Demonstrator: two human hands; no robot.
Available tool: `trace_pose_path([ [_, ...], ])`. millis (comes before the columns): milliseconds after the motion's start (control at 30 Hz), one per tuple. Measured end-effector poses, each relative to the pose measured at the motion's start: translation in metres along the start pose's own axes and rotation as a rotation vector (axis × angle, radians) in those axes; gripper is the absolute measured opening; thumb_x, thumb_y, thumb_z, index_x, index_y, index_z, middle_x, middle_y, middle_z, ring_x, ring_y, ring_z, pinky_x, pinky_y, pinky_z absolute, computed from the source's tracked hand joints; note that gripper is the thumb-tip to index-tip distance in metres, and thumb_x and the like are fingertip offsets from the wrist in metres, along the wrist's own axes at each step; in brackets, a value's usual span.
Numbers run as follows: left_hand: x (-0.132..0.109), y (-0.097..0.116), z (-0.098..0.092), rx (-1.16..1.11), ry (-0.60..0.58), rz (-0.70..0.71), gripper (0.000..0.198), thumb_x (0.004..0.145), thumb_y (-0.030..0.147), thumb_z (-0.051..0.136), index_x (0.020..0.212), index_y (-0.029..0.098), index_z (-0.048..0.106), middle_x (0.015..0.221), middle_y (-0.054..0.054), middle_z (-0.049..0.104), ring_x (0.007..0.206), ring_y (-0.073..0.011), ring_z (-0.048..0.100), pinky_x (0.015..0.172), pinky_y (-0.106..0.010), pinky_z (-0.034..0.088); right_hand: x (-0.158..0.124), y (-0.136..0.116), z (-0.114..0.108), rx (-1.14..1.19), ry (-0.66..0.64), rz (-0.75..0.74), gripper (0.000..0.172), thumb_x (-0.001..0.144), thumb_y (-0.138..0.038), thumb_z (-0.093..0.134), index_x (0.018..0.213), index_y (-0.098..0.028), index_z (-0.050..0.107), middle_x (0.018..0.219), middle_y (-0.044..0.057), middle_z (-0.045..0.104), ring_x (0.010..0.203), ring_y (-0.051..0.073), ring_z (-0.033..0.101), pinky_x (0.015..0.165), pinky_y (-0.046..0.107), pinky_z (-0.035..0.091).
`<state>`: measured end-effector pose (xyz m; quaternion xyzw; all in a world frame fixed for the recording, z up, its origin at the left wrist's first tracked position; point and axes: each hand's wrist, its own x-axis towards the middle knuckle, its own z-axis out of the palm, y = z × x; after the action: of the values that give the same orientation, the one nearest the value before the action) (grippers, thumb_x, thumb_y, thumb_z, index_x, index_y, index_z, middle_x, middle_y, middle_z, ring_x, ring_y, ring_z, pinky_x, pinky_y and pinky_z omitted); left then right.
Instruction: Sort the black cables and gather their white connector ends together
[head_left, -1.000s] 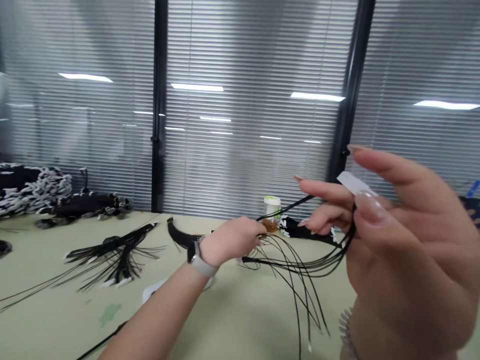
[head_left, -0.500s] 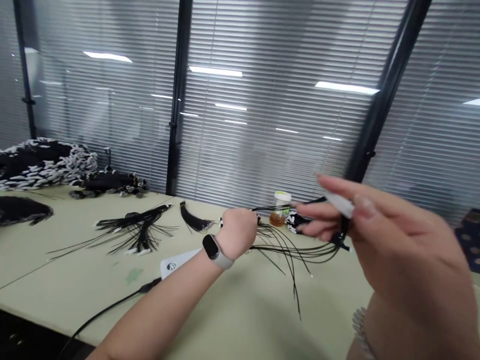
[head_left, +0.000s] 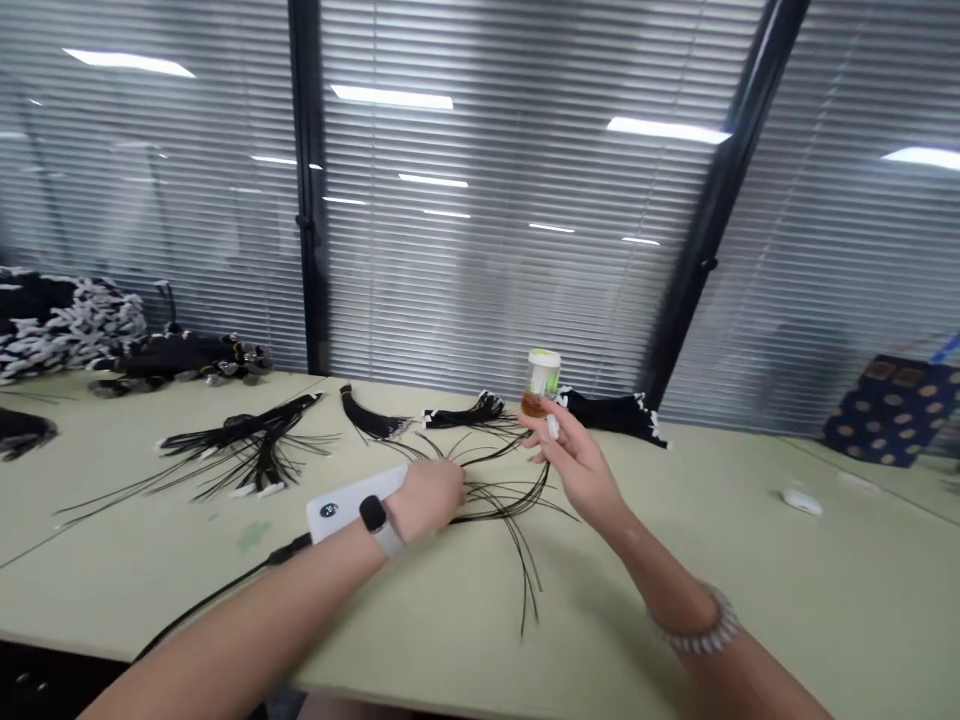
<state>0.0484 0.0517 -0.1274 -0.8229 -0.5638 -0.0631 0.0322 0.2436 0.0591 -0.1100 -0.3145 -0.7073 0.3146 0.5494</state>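
My right hand [head_left: 574,465] pinches a small white connector [head_left: 553,427] between thumb and fingers, above the table. Thin black wires [head_left: 517,505] curve from beneath this hand toward my left hand, their loose ends fanned over the tabletop. My left hand [head_left: 429,495], wearing a watch, is curled low over the wires' other end. What its fingers grip is mostly hidden, but the wires run out from under it. Right beside it lies a white phone-like device [head_left: 352,505] with a black cable. Behind my right hand stands a white-lidded jar [head_left: 543,375] of amber contents.
Black wire bundles lie along the back: a curved one [head_left: 371,415], one with white ends [head_left: 461,412] and a thick one [head_left: 611,412]. A spread bundle [head_left: 259,435] and large piles [head_left: 67,315] occupy the left. At right are a dotted bag [head_left: 889,410] and a white object [head_left: 802,501].
My right hand has moved leftward and away from me, closer to my left hand, still pinching the white connector. The view has shifted, with the dotted bag now more fully visible.
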Motion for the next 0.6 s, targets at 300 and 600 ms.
trace_pose_path([
  [300, -0.008, 0.002, 0.02, 0.047, 0.151, 0.303, 0.029, 0.087, 0.028, 0.043, 0.112, 0.022, 0.058, 0.124, -0.011, 0.052, 0.112, -0.0267, 0.05, 0.097, -0.044, 0.036, -0.013, 0.067, -0.007, -0.286, 0.124, 0.1, 0.058, 0.082, -0.024, 0.05, 0.136, -0.019, 0.031, 0.112, 0.011, 0.062, 0.075, 0.015, 0.059, 0.078, 0.037, 0.049],
  [600, -0.016, 0.014, 0.031, -0.085, 0.018, 0.649, 0.062, 0.089, 0.049, 0.034, 0.136, 0.009, 0.033, 0.143, -0.018, 0.032, 0.134, -0.0284, 0.023, 0.111, -0.048, 0.015, -0.031, 0.017, 0.009, -0.411, 0.169, -0.216, 0.061, 0.087, -0.023, 0.045, 0.141, -0.022, 0.016, 0.129, 0.011, 0.05, 0.116, 0.023, 0.05, 0.094, 0.045, 0.04],
])
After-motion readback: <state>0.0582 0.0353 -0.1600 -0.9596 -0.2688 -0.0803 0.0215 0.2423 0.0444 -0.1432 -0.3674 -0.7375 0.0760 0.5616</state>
